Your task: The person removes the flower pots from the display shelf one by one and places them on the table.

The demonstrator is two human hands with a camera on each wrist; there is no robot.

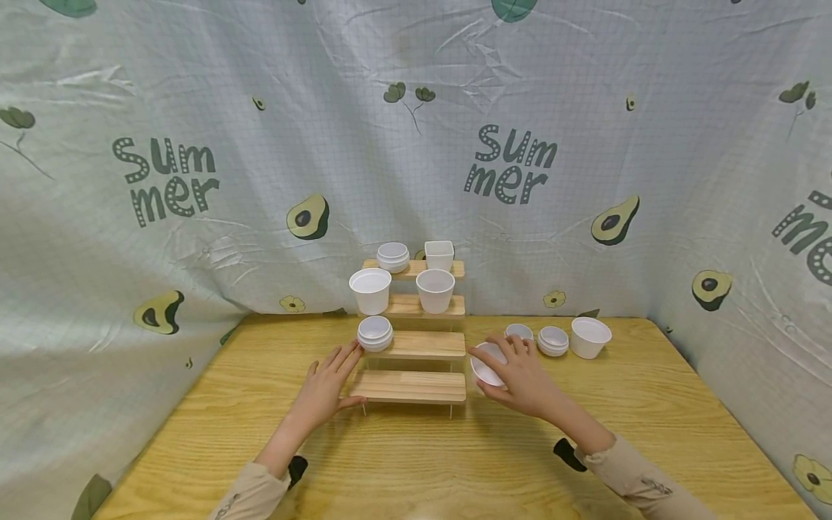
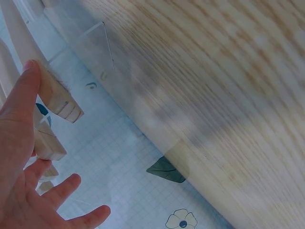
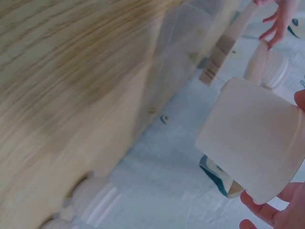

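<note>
One white cup: held in the right grip between thumb and fingers, just beyond the stand's right edge.
Left grip: fingers spread, thumb rested at its left edge.

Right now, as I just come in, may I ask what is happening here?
A person's right hand holds a white tapered cup beside a four-step light-wood stand, while the left hand touches the stand's left side. Five white containers sit on its upper three steps; three more are on the wooden table at the right.
</note>
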